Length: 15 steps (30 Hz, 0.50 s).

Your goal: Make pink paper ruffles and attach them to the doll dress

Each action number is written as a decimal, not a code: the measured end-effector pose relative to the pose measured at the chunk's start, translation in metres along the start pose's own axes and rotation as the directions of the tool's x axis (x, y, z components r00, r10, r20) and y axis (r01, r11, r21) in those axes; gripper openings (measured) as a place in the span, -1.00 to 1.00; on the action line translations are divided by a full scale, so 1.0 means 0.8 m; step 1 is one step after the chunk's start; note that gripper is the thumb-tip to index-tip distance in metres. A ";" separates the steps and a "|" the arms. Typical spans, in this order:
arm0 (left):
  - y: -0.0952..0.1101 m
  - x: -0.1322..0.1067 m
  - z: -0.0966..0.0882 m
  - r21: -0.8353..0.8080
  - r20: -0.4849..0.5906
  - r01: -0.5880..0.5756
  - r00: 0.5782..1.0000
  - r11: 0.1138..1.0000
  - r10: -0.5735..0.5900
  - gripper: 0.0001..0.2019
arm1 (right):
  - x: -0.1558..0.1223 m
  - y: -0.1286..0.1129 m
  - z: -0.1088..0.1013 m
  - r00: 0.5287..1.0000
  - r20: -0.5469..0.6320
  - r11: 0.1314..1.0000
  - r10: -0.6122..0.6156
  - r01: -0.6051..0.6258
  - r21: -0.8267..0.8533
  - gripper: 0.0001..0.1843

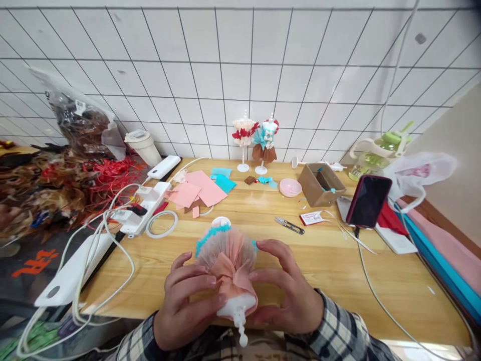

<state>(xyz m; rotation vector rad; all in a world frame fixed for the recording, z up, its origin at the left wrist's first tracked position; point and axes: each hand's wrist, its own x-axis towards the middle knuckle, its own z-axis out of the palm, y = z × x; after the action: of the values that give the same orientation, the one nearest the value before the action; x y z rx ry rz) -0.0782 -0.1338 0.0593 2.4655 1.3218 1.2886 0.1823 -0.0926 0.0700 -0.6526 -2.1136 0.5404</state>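
A small white dress form [236, 303] lies tilted in my hands, its beaded neck pointing towards me. It wears a peach crepe-paper dress [235, 268] with a greyish tulle layer and a bright blue ruffle [212, 235] along the far hem. My left hand [188, 298] grips it from the left, fingertips pressing on the peach bodice. From the other side my right hand [287, 286] holds it, with the index fingertip at the skirt's edge and other fingers at the waist. The right thumb is partly hidden by the form.
Two dressed forms, one red and cream [244, 131], one blue and brown [266, 143], stand at the wall. Thread snips [290, 225], a cardboard box [322, 184], a pink bowl [290, 187], paper pieces [206, 188], a tape roll [161, 224], a phone [368, 201] and a power strip [146, 208] surround the work.
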 end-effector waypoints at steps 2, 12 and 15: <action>0.004 -0.005 0.000 0.024 -0.023 -0.079 0.997 0.997 0.080 -0.61 | -0.002 0.000 0.003 0.999 0.049 1.000 0.007 -0.006 -0.014 -0.35; -0.019 0.006 0.033 0.080 0.104 -0.172 0.981 0.982 0.164 -0.66 | 0.011 0.021 0.016 0.964 0.247 0.967 0.093 -0.028 -0.255 -0.60; -0.046 0.026 0.056 0.098 0.235 -0.174 0.961 0.980 0.147 -0.65 | 0.023 0.047 0.020 0.960 0.242 0.924 0.139 -0.038 -0.382 -0.57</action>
<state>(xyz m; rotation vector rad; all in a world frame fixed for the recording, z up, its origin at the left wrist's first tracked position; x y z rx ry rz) -0.0656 -0.0819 0.0288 2.7527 1.1950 0.9411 0.1694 -0.0547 0.0503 -0.9387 -2.4799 0.2823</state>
